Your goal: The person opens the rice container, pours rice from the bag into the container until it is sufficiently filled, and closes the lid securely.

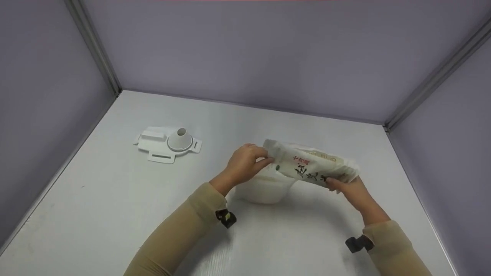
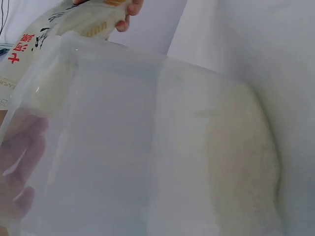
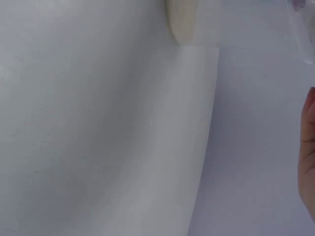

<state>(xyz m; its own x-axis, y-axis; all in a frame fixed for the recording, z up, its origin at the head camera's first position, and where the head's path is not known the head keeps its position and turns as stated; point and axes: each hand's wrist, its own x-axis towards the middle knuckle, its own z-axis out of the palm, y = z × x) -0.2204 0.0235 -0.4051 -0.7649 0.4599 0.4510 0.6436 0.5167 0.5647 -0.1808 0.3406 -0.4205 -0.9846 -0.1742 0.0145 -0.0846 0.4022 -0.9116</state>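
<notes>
A white plastic bag with red and black printed characters (image 1: 307,165) lies tilted in the air, its left end over a translucent plastic container (image 1: 262,189). My left hand (image 1: 245,163) pinches the bag's left end by the container's rim. At the other end, my right hand (image 1: 349,188) grips the bag, thumb on the printed front. The left wrist view shows a pale layer of what looks like grains (image 2: 241,167) at the bottom of the container, with left-hand fingers visible through its wall. Only the edge of my right hand (image 3: 307,152) shows in the right wrist view.
To the left on the white table (image 1: 115,199) lies a flat white plastic piece (image 1: 153,145) with slots and a raised block. A white cone with an open top (image 1: 179,142) stands on it. Grey-violet panels (image 1: 249,50) enclose the back and sides.
</notes>
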